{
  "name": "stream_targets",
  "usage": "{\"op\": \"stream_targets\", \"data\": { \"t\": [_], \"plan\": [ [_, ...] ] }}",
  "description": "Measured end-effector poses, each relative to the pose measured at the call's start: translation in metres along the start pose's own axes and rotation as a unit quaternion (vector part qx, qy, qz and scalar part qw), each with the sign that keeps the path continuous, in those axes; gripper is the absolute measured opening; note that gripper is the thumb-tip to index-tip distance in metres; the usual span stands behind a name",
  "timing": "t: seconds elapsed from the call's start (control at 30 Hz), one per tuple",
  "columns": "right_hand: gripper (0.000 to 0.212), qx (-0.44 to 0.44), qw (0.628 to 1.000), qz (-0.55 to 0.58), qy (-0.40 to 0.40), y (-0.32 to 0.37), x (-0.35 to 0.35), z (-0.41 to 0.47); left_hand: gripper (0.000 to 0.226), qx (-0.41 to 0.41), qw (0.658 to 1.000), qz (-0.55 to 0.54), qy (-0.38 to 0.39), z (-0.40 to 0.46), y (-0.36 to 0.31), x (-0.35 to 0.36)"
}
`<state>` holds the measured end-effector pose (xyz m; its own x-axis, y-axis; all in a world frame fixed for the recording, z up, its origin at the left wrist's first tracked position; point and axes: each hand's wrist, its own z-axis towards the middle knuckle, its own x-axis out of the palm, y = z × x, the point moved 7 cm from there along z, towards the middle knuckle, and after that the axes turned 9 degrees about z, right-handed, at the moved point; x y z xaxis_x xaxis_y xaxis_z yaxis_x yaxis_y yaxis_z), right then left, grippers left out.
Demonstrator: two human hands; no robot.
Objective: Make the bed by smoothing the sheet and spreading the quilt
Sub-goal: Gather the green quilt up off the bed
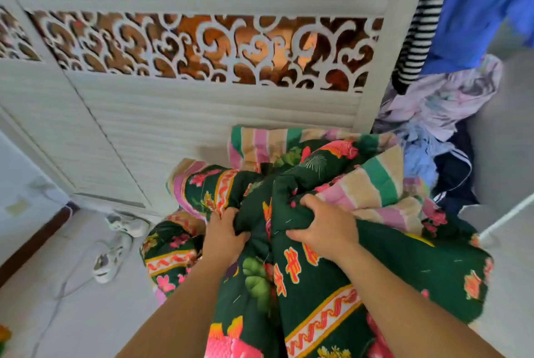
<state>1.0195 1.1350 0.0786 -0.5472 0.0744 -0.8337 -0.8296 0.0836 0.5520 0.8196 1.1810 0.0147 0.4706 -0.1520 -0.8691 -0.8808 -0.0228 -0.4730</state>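
white wardrobe (202,115), shoes (115,242) on floor, clothes pile (442,115) right.

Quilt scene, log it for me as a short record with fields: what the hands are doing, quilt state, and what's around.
quilt: dark green floral quilt, bunched up, striped lining showing, not spread
left hand: left hand grips a fold of the quilt
right hand: right hand grips a fold beside it
behind: white louvred wardrobe door with a carved scroll panel
right side: pile of clothes
floor at left: white sneakers
bed and sheet: not in view
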Motion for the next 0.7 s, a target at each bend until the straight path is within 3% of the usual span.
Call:
{"op": "stream_targets", "data": {
  "t": [0.3, 0.53, 0.7],
  "plan": [
    [0.051, 0.048, 0.994, -0.052, 0.081, -0.021, 0.114, 0.073, 0.052, 0.008, 0.99, 0.095, 0.101, 0.071, 0.045, 0.063],
    [0.044, 0.055, 0.992, -0.077, 0.088, -0.038, 0.148, 0.082, 0.054, 0.043, 0.981, 0.155, 0.111, 0.073, 0.05, 0.093],
    [0.053, 0.061, 0.989, -0.08, 0.104, -0.035, 0.143, 0.069, 0.062, 0.021, 0.981, 0.12, 0.152, 0.048, 0.057, 0.09]
  ]
}}
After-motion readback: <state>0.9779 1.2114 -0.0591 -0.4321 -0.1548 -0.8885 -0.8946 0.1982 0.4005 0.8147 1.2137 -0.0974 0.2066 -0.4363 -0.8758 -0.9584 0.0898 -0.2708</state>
